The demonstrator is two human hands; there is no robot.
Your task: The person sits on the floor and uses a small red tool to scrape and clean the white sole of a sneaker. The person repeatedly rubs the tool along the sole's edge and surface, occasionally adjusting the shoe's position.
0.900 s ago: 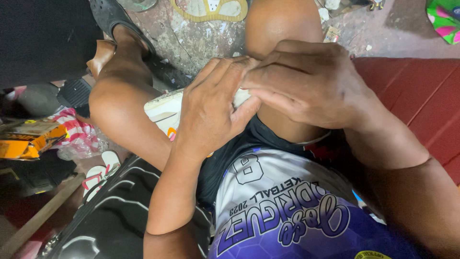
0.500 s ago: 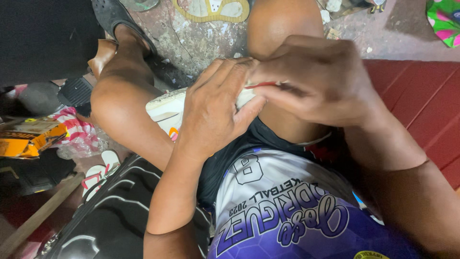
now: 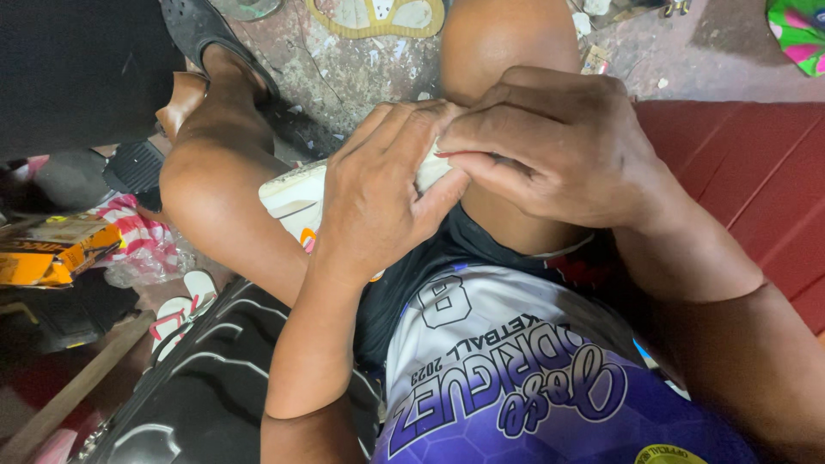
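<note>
Fingers (image 3: 404,137) of the left hand (image 3: 378,198) are wrapped over a white, soft-looking shoe-like object with an orange mark (image 3: 296,202), which is pressed against the bare thigh at the centre of the scene. Fingertips of the right hand (image 3: 550,146) are pinched together at the right end of that object, where a thin red sliver is held between them; what it is cannot be told. Most of the white object is hidden under both hands. At the near edge, a purple and white sports jersey (image 3: 516,378) is seen. At the left, a black ribbed case (image 3: 198,387), a yellow cardboard box (image 3: 51,253) and small white sandals (image 3: 185,301) lie on the floor. At the far edge, a worn yellow insole (image 3: 378,17) rests on stained concrete.
</note>
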